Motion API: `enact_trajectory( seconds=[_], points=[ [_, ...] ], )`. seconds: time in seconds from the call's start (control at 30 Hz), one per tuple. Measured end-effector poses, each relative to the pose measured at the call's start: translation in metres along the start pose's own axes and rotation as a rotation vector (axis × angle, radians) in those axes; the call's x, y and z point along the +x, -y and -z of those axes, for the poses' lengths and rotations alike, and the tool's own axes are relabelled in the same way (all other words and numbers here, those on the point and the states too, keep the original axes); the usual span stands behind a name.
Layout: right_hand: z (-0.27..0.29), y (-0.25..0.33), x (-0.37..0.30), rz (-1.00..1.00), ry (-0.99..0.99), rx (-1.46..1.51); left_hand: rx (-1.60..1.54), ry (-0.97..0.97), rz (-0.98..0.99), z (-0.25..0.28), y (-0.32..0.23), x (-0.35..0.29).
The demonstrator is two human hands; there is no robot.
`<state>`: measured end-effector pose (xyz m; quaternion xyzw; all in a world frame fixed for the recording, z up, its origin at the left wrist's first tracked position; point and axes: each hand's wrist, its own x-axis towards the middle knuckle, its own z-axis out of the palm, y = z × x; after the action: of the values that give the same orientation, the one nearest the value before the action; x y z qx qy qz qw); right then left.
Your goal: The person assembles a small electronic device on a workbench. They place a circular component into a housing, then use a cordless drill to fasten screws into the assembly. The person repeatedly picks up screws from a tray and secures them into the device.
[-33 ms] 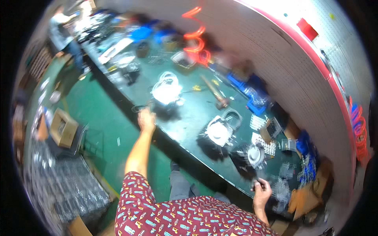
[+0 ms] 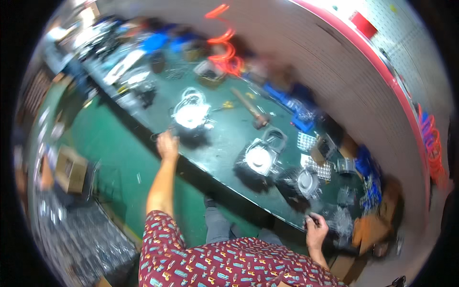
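My left hand point(image 2: 167, 146) is at the near edge of the green bench point(image 2: 217, 153), its fingers drawn together and blurred. A thin dark cable point(image 2: 154, 137) loops out beside its fingertips. Just beyond that hand sits a bright, shiny round metal unit point(image 2: 191, 115) with pale cable coiled on it. My right hand point(image 2: 316, 230) is held over the bench edge at the right, thumb and fingers pinched on a small dark thing I cannot make out. Nearest to it is a dark finned housing with a round silver face point(image 2: 307, 182). A similar unit point(image 2: 258, 159) stands to its left.
A hammer point(image 2: 259, 122) lies mid-bench. Blue bins point(image 2: 302, 122) and an orange coiled hose point(image 2: 224, 52) line the back. Punched trays point(image 2: 306, 142) and an open carton point(image 2: 368, 234) are at the right. Across the floor are a cardboard box point(image 2: 71, 170) and plastic-wrapped goods point(image 2: 81, 234); another person point(image 2: 67, 64) stands far left.
The whole view has shifted slightly, so the bench and its parts sit further left. My left hand stays by the cable at the bench edge; my right hand keeps its pinch.
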<state>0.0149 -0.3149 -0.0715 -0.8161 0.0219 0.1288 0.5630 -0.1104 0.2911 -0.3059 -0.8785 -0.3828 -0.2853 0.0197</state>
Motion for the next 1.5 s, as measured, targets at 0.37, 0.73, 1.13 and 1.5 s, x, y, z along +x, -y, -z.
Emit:
enact_trajectory(
  seconds=[0.37, 0.73, 1.13, 1.5],
  points=[
    [0.12, -0.049, 0.009, -0.152, 0.115, -0.232, 0.372, 0.519, 0.199, 0.042, 0.037, -0.036],
    [0.207, -0.092, 0.027, 0.072, -0.394, -0.25, -0.284, 0.22, 0.722, 0.13, 0.049, -0.179],
    [0.239, -0.158, 0.025, 0.307, -0.374, -0.11, -1.914, 0.9, 0.995, 0.281, -0.332, -0.247],
    [0.22, -0.176, 0.035, 0.449, -0.244, -0.073, -1.913, 1.335, 0.807, 0.324, -0.515, -0.295]
  ],
)
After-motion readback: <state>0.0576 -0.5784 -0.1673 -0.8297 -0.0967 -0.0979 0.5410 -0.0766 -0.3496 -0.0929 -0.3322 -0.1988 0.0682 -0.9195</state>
